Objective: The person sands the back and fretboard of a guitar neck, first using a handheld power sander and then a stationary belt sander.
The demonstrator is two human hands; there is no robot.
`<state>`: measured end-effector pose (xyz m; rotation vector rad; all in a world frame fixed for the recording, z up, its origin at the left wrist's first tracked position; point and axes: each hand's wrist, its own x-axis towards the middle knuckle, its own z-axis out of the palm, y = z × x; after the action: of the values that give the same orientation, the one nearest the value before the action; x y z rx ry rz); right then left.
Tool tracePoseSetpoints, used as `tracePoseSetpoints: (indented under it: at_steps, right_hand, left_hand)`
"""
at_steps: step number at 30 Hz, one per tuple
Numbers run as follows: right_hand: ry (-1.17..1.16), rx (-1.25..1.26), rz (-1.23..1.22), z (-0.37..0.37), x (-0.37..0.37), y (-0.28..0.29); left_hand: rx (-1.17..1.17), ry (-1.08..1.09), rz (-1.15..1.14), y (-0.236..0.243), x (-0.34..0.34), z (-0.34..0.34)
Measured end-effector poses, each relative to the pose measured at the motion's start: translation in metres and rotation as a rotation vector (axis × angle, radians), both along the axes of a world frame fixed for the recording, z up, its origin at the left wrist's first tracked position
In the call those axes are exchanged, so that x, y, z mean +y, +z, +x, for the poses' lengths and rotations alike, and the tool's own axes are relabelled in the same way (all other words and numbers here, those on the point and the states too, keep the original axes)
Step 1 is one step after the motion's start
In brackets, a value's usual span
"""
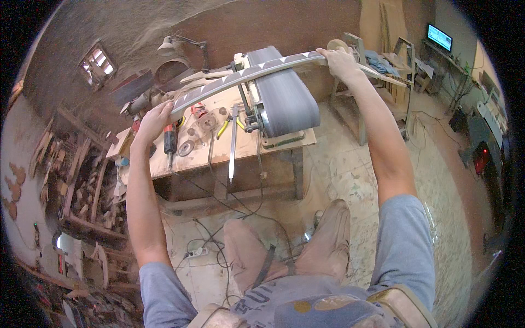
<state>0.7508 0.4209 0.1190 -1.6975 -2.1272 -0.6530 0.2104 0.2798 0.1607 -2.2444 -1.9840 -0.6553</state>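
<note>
My left hand [156, 121] is closed around the left end of a long guitar neck [240, 77], and my right hand [342, 64] grips its right end. Its dark face carries a row of pale triangular inlays, and the side edge is light. The neck lies crosswise over the wide grey belt of a belt sander [287, 104]; whether it touches the belt I cannot tell. Both arms reach forward. Just below my left hand, an orange and black power tool [170, 141] rests on the workbench [210, 158].
On the bench are a caliper [233, 145], yellow-handled pliers [223, 128] and a round disc [186, 148]. A desk lamp [167, 46] stands behind. Cables [219, 246] trail across the floor by my feet. Wooden shelves [76, 164] fill the left; a wooden stand [355, 115] is at right.
</note>
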Motion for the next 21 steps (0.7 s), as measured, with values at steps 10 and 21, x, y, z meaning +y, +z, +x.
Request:
tracePoseSetpoints:
  at_steps: [10,21]
  right_hand:
    - [-0.037,0.006,-0.04,-0.032,-0.015,0.004]
    - [-0.038,0.042,-0.08,-0.057,-0.027,0.005]
  left_hand:
    - [-0.188,0.035,-0.147,0.012,-0.008,-0.014]
    - [-0.49,0.026,-0.278,0.019,-0.015,-0.033]
